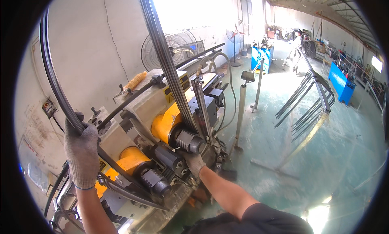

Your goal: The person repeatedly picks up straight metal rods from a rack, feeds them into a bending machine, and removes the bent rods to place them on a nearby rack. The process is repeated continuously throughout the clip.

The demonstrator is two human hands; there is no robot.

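Note:
My left hand, in a grey knit glove, is closed around a bundle of dark metal bars that rises past the upper left edge of the view. My right hand, gloved too, reaches into the machine beside a black cylindrical block; its fingertips are hidden. Yellow bending heads with dark ribbed rollers sit on the machine around it. A second bundle of dark bars slants down to the upper roller from the top of the view.
A wire-cage fan stands behind the machine by the wall. To the right, a rack carries several bent dark bars. A metal stand rises from the green floor. Blue machines and a person are farther back.

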